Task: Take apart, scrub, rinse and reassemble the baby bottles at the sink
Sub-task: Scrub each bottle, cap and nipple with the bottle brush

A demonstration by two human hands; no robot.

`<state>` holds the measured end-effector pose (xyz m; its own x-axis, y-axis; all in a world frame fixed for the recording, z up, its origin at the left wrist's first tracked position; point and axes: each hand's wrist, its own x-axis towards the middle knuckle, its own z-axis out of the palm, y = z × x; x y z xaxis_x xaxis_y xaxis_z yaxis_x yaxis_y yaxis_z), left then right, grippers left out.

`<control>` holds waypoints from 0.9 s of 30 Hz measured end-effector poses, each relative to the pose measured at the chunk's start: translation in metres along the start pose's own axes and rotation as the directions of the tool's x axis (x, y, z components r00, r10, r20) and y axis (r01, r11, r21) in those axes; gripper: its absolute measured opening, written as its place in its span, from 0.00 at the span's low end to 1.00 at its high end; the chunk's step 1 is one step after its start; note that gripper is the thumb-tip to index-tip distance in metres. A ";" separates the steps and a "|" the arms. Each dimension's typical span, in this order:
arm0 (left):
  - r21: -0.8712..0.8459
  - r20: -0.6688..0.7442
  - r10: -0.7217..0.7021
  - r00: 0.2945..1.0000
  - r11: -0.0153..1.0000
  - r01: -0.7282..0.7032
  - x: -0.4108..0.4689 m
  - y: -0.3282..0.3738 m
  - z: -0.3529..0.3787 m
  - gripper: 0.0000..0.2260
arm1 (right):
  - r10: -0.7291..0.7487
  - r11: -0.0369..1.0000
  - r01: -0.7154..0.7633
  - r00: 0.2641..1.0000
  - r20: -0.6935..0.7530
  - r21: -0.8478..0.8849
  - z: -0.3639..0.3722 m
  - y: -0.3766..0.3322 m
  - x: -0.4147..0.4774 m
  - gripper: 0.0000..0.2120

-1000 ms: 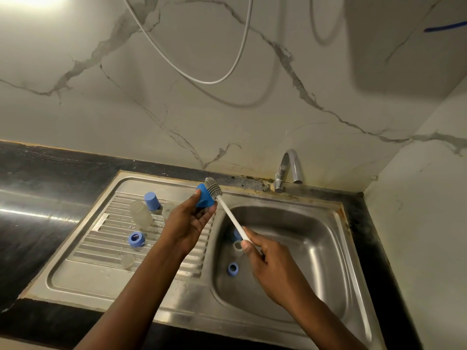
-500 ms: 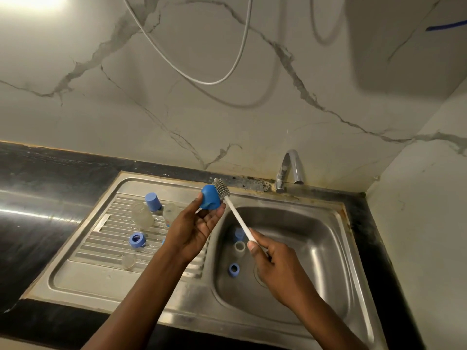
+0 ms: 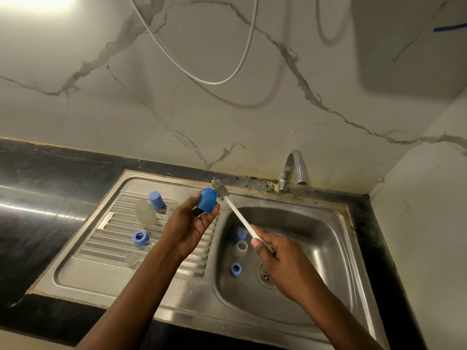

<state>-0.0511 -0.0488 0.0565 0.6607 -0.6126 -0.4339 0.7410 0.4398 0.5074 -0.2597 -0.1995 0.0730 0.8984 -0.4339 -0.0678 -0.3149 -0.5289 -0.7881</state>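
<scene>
Our left hand (image 3: pixel 188 224) grips the blue cap (image 3: pixel 206 199); our right hand (image 3: pixel 275 258), fingers curled, holds the brush (image 3: pixel 220 190). We should turn the cap against the bristles.

Left hand (image 3: pixel 188 224) palm-up gripping blue cap (image 3: pixel 207 199), right hand (image 3: pixel 283 263) pinching brush handle (image 3: pixel 240 217), forearms extended

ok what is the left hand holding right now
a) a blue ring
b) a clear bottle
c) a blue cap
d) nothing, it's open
c: the left hand has its fingers curled round a blue cap, while the right hand holds the brush with its bristles right beside that cap.
</scene>
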 end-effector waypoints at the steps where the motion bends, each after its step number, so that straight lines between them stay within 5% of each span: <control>1: 0.022 -0.015 0.022 1.000 1.000 -0.022 0.001 0.002 -0.001 0.23 | 0.003 1.000 -0.003 1.000 -0.003 -0.009 0.001 0.002 -0.003 0.21; 27: 0.153 -0.065 0.014 0.998 0.988 -0.004 0.001 0.008 -0.013 0.22 | -0.008 0.995 0.010 1.000 0.016 -0.094 -0.006 0.000 0.004 0.21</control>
<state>-0.0434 -0.0371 0.0504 0.6776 -0.5621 -0.4743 0.7113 0.3369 0.6170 -0.2578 -0.2055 0.0766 0.9059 -0.4176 -0.0710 -0.3334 -0.5997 -0.7275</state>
